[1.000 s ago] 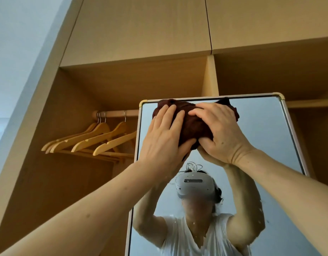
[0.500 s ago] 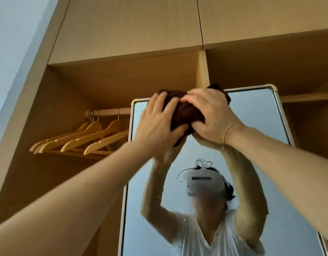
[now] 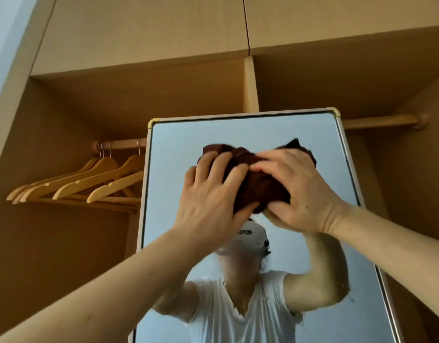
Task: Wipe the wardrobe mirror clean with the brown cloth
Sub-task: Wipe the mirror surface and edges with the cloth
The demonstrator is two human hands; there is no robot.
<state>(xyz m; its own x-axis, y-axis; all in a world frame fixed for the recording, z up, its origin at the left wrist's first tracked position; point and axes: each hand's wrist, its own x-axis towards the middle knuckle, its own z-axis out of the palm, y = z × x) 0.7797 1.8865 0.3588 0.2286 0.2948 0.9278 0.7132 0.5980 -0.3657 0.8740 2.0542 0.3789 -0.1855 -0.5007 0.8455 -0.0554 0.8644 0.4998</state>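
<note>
The wardrobe mirror [image 3: 169, 154] stands upright in a pale frame with yellow corner caps. A bunched brown cloth [image 3: 260, 184] lies against the upper part of the glass, a little below the top edge. My left hand [image 3: 208, 199] presses on the cloth's left side with spread, fairly straight fingers. My right hand [image 3: 302, 194] grips the cloth's right side, its fingers curled over it and its thumb underneath. Small white specks show on the lower glass. The mirror reflects a person in a white shirt with raised arms.
Several wooden hangers [image 3: 90, 181] hang on a rail [image 3: 119, 144] in the open wardrobe bay left of the mirror. A second rail [image 3: 386, 121] crosses the right bay. A vertical divider [image 3: 250, 85] stands behind the mirror's top, with shut cupboard doors above.
Both hands have slid the cloth down from the mirror's top edge onto the glass below it. A strip of bare mirror now shows above the cloth.
</note>
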